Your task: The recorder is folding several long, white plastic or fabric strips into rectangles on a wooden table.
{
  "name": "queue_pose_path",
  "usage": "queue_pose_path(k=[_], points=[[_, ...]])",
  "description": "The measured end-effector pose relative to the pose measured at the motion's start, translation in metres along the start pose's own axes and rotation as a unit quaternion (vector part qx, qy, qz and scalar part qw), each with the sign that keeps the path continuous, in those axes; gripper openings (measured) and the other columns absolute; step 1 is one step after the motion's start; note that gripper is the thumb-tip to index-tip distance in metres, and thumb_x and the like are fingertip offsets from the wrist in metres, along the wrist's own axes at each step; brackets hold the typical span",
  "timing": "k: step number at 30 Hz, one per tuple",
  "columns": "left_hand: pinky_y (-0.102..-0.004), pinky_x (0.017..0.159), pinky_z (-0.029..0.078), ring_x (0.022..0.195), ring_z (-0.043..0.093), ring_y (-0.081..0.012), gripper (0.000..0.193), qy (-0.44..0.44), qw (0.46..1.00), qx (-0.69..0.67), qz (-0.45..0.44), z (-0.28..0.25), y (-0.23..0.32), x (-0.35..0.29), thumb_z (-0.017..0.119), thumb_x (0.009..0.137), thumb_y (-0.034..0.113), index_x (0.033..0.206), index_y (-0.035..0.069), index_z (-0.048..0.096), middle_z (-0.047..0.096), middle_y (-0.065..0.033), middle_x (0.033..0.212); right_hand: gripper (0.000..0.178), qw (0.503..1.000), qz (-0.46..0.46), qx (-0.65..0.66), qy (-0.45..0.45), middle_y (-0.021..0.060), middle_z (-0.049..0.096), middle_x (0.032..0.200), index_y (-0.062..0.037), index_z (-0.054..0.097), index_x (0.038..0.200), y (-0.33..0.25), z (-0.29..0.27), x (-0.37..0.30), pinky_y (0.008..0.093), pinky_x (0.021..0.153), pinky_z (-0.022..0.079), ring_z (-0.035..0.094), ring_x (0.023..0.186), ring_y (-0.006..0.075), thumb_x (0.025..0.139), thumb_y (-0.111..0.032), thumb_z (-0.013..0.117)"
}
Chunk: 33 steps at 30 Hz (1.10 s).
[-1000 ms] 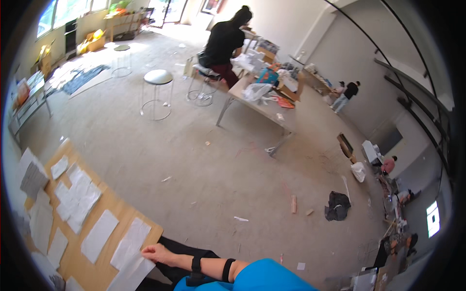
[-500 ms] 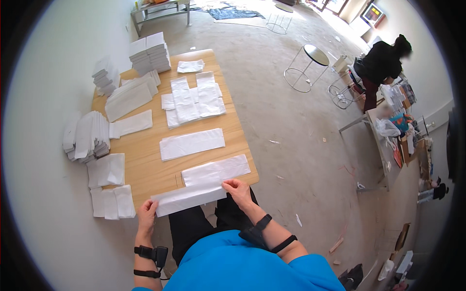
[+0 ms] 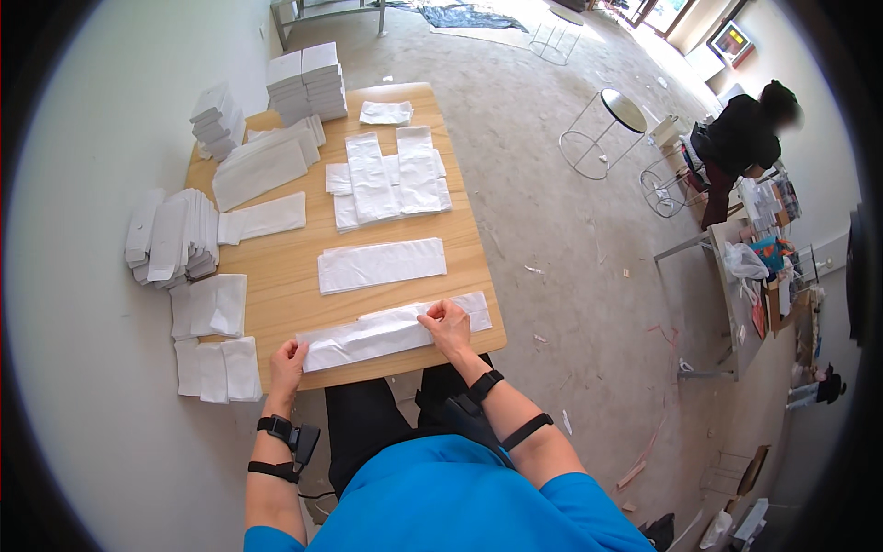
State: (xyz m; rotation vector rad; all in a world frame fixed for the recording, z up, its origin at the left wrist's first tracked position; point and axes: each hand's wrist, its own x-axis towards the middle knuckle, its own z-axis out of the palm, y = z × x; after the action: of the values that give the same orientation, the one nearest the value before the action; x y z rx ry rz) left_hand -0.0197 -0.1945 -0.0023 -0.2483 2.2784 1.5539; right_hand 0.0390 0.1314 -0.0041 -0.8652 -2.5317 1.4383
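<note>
At the table's near edge, a long white folded sheet (image 3: 368, 342) lies stretched between my hands; whether it is paper or thin cloth I cannot tell. My left hand (image 3: 288, 362) pinches its left end. My right hand (image 3: 448, 328) has thumb and fingers pressed together on its right end. Another white folded strip (image 3: 477, 310) sticks out from under it, beyond my right hand. Farther back lies a flat white strip stack (image 3: 382, 265). Behind that, several white folded pieces (image 3: 391, 179) lie crosswise over one another.
Along the wall on the left of the wooden table (image 3: 285, 267) stand white stacks (image 3: 175, 237) and folded bundles (image 3: 230, 370). Tall piles (image 3: 305, 83) rise at the far end. Right of the table are a round stool (image 3: 623, 110), a cluttered side table (image 3: 736, 304) and a bent-over person (image 3: 736, 138).
Both hands have moved forward with the white sheet, from over my lap onto the table's near edge. The sheet now mostly covers the strip there. The view has shifted slightly.
</note>
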Motion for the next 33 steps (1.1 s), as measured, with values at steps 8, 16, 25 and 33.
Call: queue_pose_path(k=[8,16,25,33], points=[[-0.0213,0.058,0.041,0.064,0.051,-0.0054,0.020,-0.001,1.000,0.013,0.005,0.001,0.003,0.000,0.065,0.088,0.019,0.088,0.000,0.065,0.059,0.0025,0.071,0.024,0.999,0.024,0.033,-0.009,0.0055,0.065,0.071,-0.0029,0.065,0.084,0.006,-0.001,-0.002,0.0287,0.063,0.050,0.062,0.066,0.0145,0.071,-0.020,0.077],[-0.0242,0.058,0.043,0.064,0.053,-0.0087,0.023,0.109,0.991,0.075,-0.008,-0.041,-0.027,-0.021,0.064,0.088,0.021,0.085,-0.002,0.064,0.061,-0.0006,0.069,0.026,0.961,0.028,0.137,-0.238,0.0006,0.062,0.072,-0.0009,0.065,0.101,-0.019,0.008,-0.061,0.0220,0.062,0.048,0.056,0.065,0.0066,0.080,-0.015,0.072],[-0.0286,0.054,0.041,0.058,0.048,-0.0106,0.027,0.278,0.960,0.023,-0.034,-0.070,-0.040,0.014,0.064,0.088,0.022,0.077,-0.002,0.060,0.056,-0.0025,0.063,0.017,0.991,0.002,0.090,-0.096,0.0126,0.067,0.077,-0.0009,0.066,0.093,-0.014,0.015,-0.080,0.0309,0.063,0.050,0.065,0.066,0.0211,0.086,-0.015,0.062],[-0.0315,0.071,0.045,0.081,0.052,-0.0186,0.017,0.300,0.910,0.210,0.196,-0.011,0.045,-0.029,0.060,0.088,0.013,0.100,0.001,0.057,0.057,-0.0085,0.094,0.021,0.997,0.051,-0.003,0.050,0.0114,0.065,0.072,-0.0012,0.065,0.084,0.003,-0.018,-0.053,0.0357,0.063,0.049,0.063,0.066,0.0258,0.082,-0.022,0.065]])
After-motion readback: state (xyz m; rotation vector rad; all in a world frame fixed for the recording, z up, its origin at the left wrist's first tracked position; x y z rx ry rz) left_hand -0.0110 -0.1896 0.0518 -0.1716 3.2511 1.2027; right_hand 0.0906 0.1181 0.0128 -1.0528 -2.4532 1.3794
